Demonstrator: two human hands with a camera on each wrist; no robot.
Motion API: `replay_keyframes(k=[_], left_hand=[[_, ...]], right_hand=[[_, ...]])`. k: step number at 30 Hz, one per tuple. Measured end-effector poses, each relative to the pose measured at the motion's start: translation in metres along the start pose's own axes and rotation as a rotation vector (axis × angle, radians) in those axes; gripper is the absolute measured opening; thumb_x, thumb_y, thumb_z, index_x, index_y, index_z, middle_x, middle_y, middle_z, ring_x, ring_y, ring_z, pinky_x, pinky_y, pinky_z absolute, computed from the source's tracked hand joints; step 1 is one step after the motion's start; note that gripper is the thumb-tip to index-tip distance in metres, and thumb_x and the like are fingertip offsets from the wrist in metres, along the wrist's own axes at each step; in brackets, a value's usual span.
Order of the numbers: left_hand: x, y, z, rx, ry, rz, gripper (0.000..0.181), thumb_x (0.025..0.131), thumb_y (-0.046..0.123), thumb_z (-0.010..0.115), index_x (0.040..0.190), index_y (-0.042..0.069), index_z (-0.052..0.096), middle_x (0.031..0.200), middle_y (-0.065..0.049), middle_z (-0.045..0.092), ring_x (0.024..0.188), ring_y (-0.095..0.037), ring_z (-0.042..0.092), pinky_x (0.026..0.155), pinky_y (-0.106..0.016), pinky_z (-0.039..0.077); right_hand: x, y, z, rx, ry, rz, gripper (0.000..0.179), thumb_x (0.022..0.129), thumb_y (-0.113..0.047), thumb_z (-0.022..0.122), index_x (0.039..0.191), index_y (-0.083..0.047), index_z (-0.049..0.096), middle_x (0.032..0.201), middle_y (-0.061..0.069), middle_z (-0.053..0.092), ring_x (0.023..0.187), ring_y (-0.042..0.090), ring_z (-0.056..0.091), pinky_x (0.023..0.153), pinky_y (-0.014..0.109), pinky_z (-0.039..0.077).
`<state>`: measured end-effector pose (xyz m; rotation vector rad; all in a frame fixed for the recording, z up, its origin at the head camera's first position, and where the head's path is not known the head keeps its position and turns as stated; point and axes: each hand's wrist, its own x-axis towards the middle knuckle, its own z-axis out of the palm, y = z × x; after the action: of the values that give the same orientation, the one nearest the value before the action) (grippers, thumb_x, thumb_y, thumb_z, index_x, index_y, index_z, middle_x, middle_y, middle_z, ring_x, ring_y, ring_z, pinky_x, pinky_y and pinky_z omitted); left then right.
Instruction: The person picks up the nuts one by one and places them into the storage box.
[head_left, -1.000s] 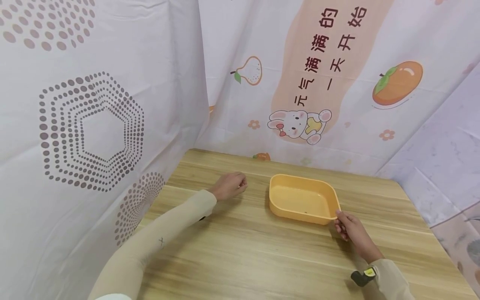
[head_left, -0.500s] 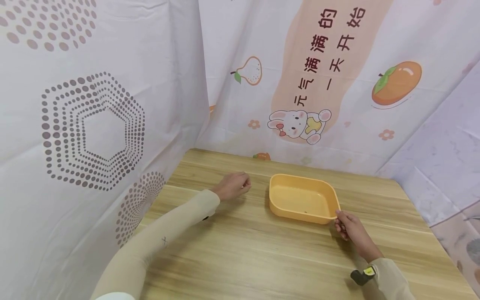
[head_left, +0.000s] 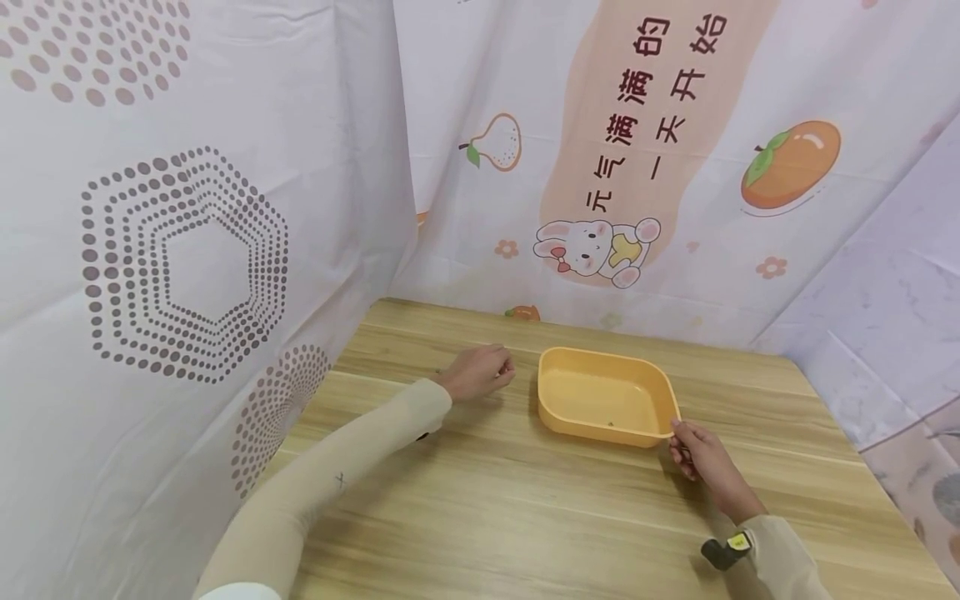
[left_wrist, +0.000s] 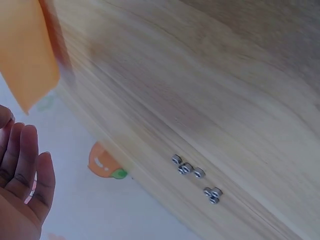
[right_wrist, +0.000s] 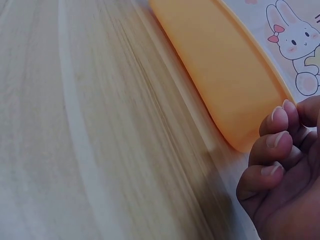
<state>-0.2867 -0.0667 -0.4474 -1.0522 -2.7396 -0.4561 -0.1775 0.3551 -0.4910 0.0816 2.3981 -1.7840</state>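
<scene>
A shallow orange tray [head_left: 600, 398] with rounded corners sits on the wooden table, a tiny dark piece [head_left: 611, 424] on its floor. My right hand [head_left: 705, 467] pinches the tray's near right corner between thumb and index finger; in the right wrist view its other fingers [right_wrist: 270, 142] curl below the rim. My left hand [head_left: 478, 372] is over the table, left of the tray and apart from it. Its thumb and index finger meet in a pinch on a small metal nut, almost wholly hidden between the tips. Several loose metal nuts [left_wrist: 199, 172] lie in two small clusters on the table.
Printed white cloth [head_left: 480, 242] hangs along the table's far edge. Another patterned cloth [head_left: 210, 275] stands close to my left arm, and a pale one [head_left: 885, 333] closes off the right. The bare wooden tabletop [head_left: 510, 517] spreads in front of the tray.
My left hand has moved rightward, nearer the tray, and a few specks on the table now show behind it. My right hand and the tray have stayed in place.
</scene>
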Motion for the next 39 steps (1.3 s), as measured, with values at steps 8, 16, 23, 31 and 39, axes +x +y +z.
replay_keyframes(k=[8, 16, 23, 31, 39], left_hand=[[0.007, 0.01, -0.001, 0.007, -0.019, -0.001, 0.014, 0.104, 0.022, 0.06, 0.1, 0.013, 0.069, 0.093, 0.005, 0.064, 0.078, -0.005, 0.058, 0.068, -0.019, 0.049], [0.012, 0.011, 0.003, 0.01, -0.01, 0.022, 0.013, 0.104, 0.023, 0.059, 0.099, 0.014, 0.068, 0.092, 0.006, 0.063, 0.076, -0.004, 0.057, 0.066, -0.017, 0.048], [0.015, 0.012, 0.006, -0.034, 0.007, 0.051, 0.011, 0.103, 0.021, 0.061, 0.101, 0.013, 0.068, 0.095, 0.004, 0.064, 0.079, -0.005, 0.059, 0.068, -0.017, 0.049], [0.019, 0.02, 0.008, -0.037, 0.029, 0.08, 0.012, 0.104, 0.022, 0.062, 0.1, 0.013, 0.068, 0.095, 0.004, 0.064, 0.08, -0.005, 0.059, 0.068, -0.016, 0.049], [0.025, 0.024, 0.01, -0.026, 0.007, 0.084, 0.014, 0.105, 0.023, 0.059, 0.104, 0.014, 0.07, 0.095, 0.005, 0.064, 0.078, -0.004, 0.057, 0.066, -0.015, 0.047]], right_hand=[[0.002, -0.004, -0.003, -0.012, -0.01, 0.019, 0.051, 0.109, -0.049, 0.042, 0.091, -0.003, 0.055, 0.069, -0.004, 0.053, 0.055, 0.008, 0.043, 0.049, 0.024, 0.037], [0.002, -0.004, -0.004, -0.016, -0.008, 0.024, 0.051, 0.109, -0.049, 0.043, 0.09, -0.004, 0.055, 0.069, -0.004, 0.053, 0.055, 0.008, 0.044, 0.049, 0.024, 0.038], [0.001, -0.004, -0.003, -0.01, -0.012, 0.021, 0.049, 0.11, -0.048, 0.043, 0.088, -0.005, 0.054, 0.068, -0.004, 0.053, 0.054, 0.008, 0.043, 0.049, 0.024, 0.037], [0.001, -0.005, -0.003, 0.004, -0.025, 0.019, 0.048, 0.11, -0.047, 0.043, 0.087, -0.007, 0.054, 0.068, -0.005, 0.052, 0.054, 0.007, 0.043, 0.048, 0.023, 0.037], [0.003, -0.004, -0.002, 0.006, -0.027, 0.017, 0.047, 0.11, -0.046, 0.043, 0.087, -0.006, 0.053, 0.068, -0.004, 0.052, 0.053, 0.007, 0.043, 0.047, 0.022, 0.036]])
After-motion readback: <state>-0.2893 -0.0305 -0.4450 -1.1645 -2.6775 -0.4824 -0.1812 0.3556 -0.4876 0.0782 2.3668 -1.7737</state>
